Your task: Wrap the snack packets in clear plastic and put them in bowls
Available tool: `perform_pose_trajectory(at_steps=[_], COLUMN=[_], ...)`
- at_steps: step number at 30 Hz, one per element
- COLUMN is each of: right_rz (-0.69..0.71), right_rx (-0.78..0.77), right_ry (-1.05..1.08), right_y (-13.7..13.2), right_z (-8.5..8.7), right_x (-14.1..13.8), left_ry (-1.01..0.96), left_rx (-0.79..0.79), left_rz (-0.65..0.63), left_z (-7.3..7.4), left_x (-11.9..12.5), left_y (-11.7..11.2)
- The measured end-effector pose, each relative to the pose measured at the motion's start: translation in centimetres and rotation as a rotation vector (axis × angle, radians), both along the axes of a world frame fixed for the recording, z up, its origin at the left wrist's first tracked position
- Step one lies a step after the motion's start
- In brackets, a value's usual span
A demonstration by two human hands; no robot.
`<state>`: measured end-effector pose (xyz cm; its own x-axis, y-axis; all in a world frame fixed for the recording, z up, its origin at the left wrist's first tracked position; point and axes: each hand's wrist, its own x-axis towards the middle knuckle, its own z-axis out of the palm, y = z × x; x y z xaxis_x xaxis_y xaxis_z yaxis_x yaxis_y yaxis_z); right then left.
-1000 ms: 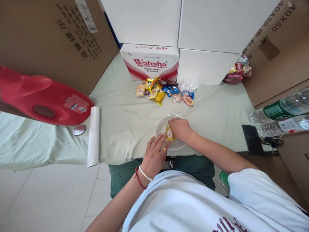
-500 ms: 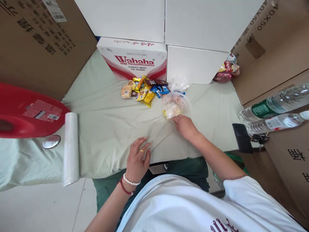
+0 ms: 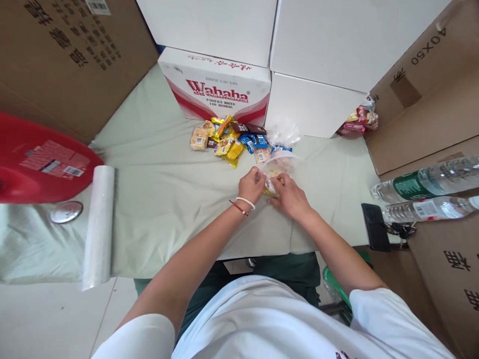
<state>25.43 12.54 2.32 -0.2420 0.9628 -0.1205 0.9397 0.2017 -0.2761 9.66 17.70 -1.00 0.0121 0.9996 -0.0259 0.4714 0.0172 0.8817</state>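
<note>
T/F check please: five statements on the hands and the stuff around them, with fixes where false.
1. The left hand and right hand are close together at the translucent bowl. True.
2. Both bracelets are on the right wrist. False: the white beaded bracelet and red cord bracelet are on the left.
3. Snack packets lie in front of the Wahaha box. True.
4. The red jug is at far right. False: the red jug is at left.
5. The white roll is beside the jug. True.

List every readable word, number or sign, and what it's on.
"Wahaha®": white-and-red box
"PURIFIED WATER FOR DRINKING": same box
"40X50": right carton, inverted
"温馨提": left carton, inverted
Too small or unclear: box code, snack wrappers, bottle labels, jug label, other Chinese characters
</note>
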Motion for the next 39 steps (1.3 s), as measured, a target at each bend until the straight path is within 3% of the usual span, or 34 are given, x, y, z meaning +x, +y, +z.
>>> perform_pose_trajectory(at_steps=[4,8,11,14,17,18,20,22,26,29,31,36,39], right_rz=[0.110,0.243,0.223,0.172,0.111,0.100,0.109,0.151,0.270,0.215,0.189,0.299,0.270], right_rx=[0.007,-0.202,-0.319,-0.333,-0.342,-0.348,-0.375,-0.390,-0.289,-0.233,-0.191,-0.046,-0.062], right_ry=[0.268,0.551,0.609,0.622,0.600,0.585,0.563,0.556,0.461,0.356,0.347,0.372,0.311], right_y=[-1.4,-2.3,-1.6,-0.4,0.0,-0.2,-0.7,-1.3,-2.3,-3.0,-3.5,-4.0,-3.2], right_z=[0.8,1.6,1.3,1.0,1.1,1.2,1.6,2.1,2.9,2.9,2.4,1.5,1.8], right_x=[0.5,0.3,-0.5,-1.5,-2.0,-2.0,-1.9,-1.7,-1.8,-2.4,-2.6,-2.3,-1.9], left_ry=[0.064,0.148,0.210,0.288,0.387,0.411,0.460,0.548,0.715,0.682,0.653,0.614,0.570], left_rx=[-0.004,-0.081,-0.127,-0.128,0.143,0.274,0.448,0.403,0.145,0.202,0.227,0.246,0.311], left_rz=[0.050,0.078,0.062,0.067,0.180,0.175,0.035,-0.143,-0.303,-0.417,-0.425,-0.372,-0.219], left_z=[2.1,4.1,4.7,4.7,4.3,4.2,4.2,4.5,5.0,4.9,4.6,3.9,3.4], left_x=[-2.0,-4.7,-5.8,-6.2,-6.1,-6.0,-5.8,-5.5,-5.3,-5.5,-5.6,-5.6,-5.9], left_y=[-3.2,-6.8,-8.2,-9.0,-9.9,-10.2,-10.8,-10.9,-9.7,-8.6,-8.3,-8.1,-8.0])
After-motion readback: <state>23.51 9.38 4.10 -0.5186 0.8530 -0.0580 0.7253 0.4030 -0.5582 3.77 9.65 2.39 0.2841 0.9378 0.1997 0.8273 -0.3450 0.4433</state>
